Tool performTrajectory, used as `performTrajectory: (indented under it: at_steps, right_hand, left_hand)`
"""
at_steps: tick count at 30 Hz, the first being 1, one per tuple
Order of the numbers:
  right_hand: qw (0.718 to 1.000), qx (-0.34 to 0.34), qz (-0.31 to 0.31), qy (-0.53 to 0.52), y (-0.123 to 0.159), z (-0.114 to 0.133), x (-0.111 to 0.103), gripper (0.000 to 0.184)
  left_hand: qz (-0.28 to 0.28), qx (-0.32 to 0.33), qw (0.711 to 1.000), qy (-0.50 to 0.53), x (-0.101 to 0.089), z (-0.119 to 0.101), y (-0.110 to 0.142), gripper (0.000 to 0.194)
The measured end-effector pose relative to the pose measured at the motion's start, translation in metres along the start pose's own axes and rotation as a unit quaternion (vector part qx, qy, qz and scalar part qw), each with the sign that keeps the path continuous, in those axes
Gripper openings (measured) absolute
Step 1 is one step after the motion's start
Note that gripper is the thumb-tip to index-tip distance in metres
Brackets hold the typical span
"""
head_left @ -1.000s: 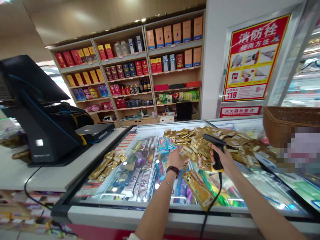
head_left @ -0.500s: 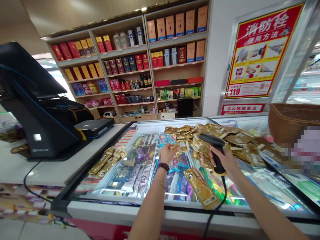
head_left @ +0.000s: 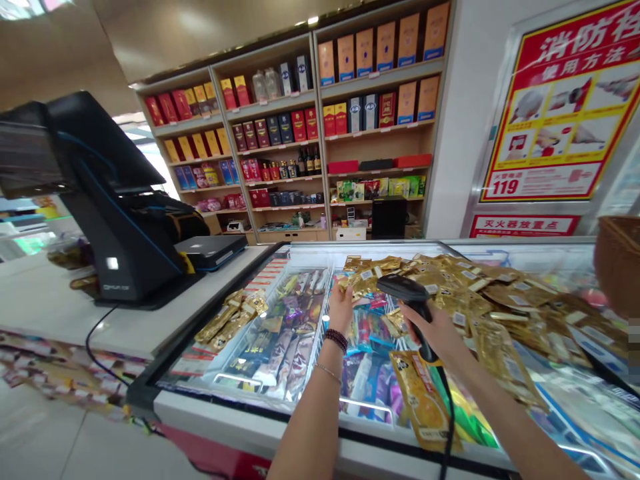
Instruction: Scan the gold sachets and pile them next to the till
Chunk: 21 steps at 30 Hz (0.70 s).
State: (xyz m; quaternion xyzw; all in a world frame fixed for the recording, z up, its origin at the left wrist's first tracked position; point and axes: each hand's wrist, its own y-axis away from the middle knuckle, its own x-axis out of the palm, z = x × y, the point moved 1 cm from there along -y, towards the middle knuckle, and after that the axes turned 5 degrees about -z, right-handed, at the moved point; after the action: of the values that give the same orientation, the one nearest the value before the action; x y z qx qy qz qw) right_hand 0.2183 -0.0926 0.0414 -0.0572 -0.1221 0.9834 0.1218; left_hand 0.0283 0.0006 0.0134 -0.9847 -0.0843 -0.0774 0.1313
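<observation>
My right hand (head_left: 440, 333) is wrapped round the handle of a black barcode scanner (head_left: 403, 288), whose head points left above the glass-topped freezer. My left hand (head_left: 341, 303) reaches to the near-left edge of the heap, its fingers closed on a gold foil packet (head_left: 343, 281), mostly hidden by the hand. A large heap of gold foil packets (head_left: 460, 287) spreads over the glass behind and right of both hands. One packet (head_left: 420, 397) lies face up at the front edge, below the scanner. A smaller pile of gold packets (head_left: 233, 320) lies on the left.
Wrapped ice creams (head_left: 280, 347) fill baskets under the freezer glass (head_left: 190, 367). At left, a counter (head_left: 135, 333) carries a black register (head_left: 120, 220) and a flat scale (head_left: 213, 250). A wicker basket (head_left: 617, 267) stands right. The scanner's cable (head_left: 450, 413) hangs over the front edge.
The view has swung right to left, so everything sits further right. The scanner moved left over the heap's edge. My left hand's packet has turned and shows less beyond the fingers.
</observation>
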Motion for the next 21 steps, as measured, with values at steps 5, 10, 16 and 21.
performTrajectory:
  at_steps: [5, 10, 16, 21]
  right_hand:
    - [0.997, -0.02, -0.014, 0.066, 0.01, -0.001, -0.004, 0.047]
    - [0.998, -0.012, -0.026, 0.055, 0.013, 0.002, -0.008, 0.047]
    - [0.998, -0.011, -0.028, 0.055, 0.014, 0.002, -0.008, 0.047]
    - [0.999, -0.006, -0.024, 0.047, 0.014, 0.003, -0.008, 0.046]
  left_hand:
    - [0.023, -0.021, 0.999, 0.034, 0.0, -0.001, 0.001, 0.029]
    - [0.023, -0.038, 0.999, 0.024, 0.0, 0.0, 0.001, 0.031]
    - [0.014, -0.035, 0.999, 0.022, -0.002, 0.001, 0.002, 0.031]
    - [0.015, -0.03, 0.999, 0.022, -0.001, 0.001, 0.003, 0.027]
